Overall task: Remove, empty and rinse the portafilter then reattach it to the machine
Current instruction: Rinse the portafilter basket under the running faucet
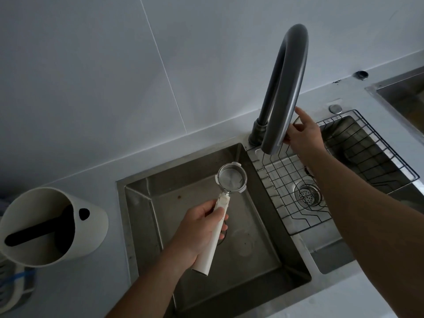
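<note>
My left hand (202,228) grips the white handle of the portafilter (231,179) over the left sink basin (146,203). Its round metal basket faces up, looks clean inside and sits left of the spout's mouth, not under it. The tall dark grey gooseneck faucet (284,88) arches toward me, and its spout ends above the divider between the basins. My right hand (302,131) is on the right side of the spout near its end, index finger raised and the other fingers curled against it. No water is visible. The espresso machine is out of view.
A white knock box (52,226) with a black bar stands on the counter at the left. The right basin holds a wire rack (358,143) and a round drain strainer (308,196). Another steel sink corner (403,92) shows at the far right. White tiled wall behind.
</note>
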Tool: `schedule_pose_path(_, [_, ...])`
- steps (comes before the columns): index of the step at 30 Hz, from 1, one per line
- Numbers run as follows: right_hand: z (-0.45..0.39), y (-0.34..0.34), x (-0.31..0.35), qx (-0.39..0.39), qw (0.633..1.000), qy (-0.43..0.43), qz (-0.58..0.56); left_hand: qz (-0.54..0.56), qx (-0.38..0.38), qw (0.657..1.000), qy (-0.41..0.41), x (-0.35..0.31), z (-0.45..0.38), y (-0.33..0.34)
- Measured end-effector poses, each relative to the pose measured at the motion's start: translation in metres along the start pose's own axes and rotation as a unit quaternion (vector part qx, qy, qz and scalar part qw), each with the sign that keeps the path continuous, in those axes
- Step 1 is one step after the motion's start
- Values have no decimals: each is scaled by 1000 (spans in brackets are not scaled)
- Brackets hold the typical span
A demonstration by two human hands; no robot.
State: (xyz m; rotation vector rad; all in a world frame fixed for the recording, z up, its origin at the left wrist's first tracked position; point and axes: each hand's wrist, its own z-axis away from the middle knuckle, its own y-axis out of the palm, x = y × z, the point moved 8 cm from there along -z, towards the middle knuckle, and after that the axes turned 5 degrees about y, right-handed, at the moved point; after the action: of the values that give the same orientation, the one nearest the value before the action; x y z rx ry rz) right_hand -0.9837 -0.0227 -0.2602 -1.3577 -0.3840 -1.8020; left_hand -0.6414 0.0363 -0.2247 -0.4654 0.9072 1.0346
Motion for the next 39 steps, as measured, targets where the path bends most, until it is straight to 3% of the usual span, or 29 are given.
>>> schedule_pose_path(5, [6,-1,-1,-18,1000,2,-4,-2,11,1000,6,0,2,1])
schedule_pose_path(12, [16,-9,-9,-121,991,29,-43,2,20,1000,12,-2,7,3])
schedule_pose_path(20, [31,-5,0,-183,982,17,31,-11,25,1000,7,0,11,-6])
schedule_pose_path(25, [32,0,-5,-132,990,29,32,12,11,1000,1,2,14,-10])
schedule_pose_path(30, [46,1,-25,-65,995,70,-35,48,-3,999,-1,2,21,-13])
schedule_pose_path(39, [187,15,-44,23,996,91,-13,119,-29,992,5,-1,45,-23])
